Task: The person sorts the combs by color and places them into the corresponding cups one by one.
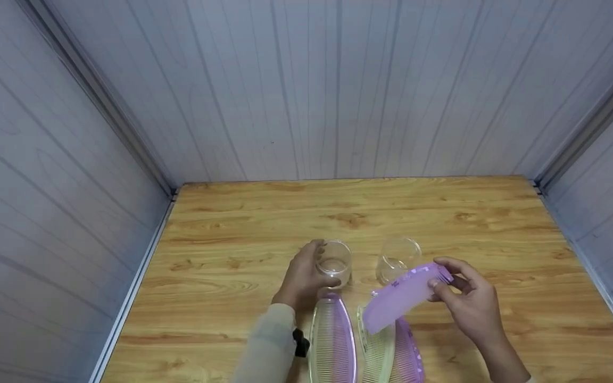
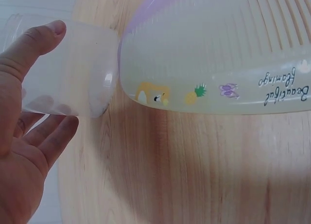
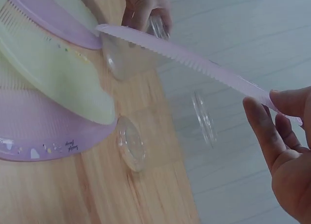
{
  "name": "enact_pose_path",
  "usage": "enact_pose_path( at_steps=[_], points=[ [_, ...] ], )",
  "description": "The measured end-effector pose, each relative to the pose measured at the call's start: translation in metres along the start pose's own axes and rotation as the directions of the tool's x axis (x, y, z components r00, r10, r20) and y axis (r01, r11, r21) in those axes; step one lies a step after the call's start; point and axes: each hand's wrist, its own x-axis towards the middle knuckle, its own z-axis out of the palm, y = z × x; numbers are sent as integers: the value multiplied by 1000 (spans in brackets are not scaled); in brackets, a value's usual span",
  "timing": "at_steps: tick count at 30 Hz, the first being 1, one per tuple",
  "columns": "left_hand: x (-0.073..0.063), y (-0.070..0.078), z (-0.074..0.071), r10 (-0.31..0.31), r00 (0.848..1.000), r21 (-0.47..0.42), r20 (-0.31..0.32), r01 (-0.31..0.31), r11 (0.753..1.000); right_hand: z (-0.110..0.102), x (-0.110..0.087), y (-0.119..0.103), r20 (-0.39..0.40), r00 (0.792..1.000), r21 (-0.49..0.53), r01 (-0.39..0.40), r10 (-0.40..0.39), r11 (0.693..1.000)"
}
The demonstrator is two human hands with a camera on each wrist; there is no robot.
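Note:
My left hand (image 1: 302, 276) holds a clear plastic cup (image 1: 334, 264) upright at the table, thumb on one side and fingers on the other. My right hand (image 1: 471, 300) pinches one end of a purple comb (image 1: 402, 295), held tilted in the air, its free end over the other combs. A second clear cup (image 1: 396, 250) stands on the table behind that comb, partly hidden by it. In the left wrist view, a pale green comb (image 2: 194, 73) with printed pictures and lettering lies near the held cup's base.
Near the front edge of the view, green and purple combs (image 1: 333, 340) lie overlapped on the left. Beside them rest another green comb (image 1: 381, 354) and a purple comb (image 1: 410, 356). Panelled walls (image 1: 306, 90) enclose the wooden table (image 1: 221, 229) at the back and both sides.

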Motion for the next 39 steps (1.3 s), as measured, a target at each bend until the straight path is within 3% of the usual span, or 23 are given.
enact_pose_path(
  at_steps=[6, 14, 26, 39],
  points=[
    [1, -1, 1, 14, 1000, 18, -6, -14, 1000, 7, 6, -5, -34, 999, 73, 26, -24, 997],
    [2, 1, 2, 5, 1000, 29, -14, -4, 1000, 16, 13, -9, -60, 995, 97, 87, -82, 991],
    [1, 0, 1, 40, 999, 67, -16, -39, 997, 37, 18, -11, -120, 989, 243, 117, -90, 963],
    [-1, -2, 0, 29, 999, 52, -16, -28, 998, 56, 35, -15, -133, 986, 220, 129, -102, 967]
  ],
)
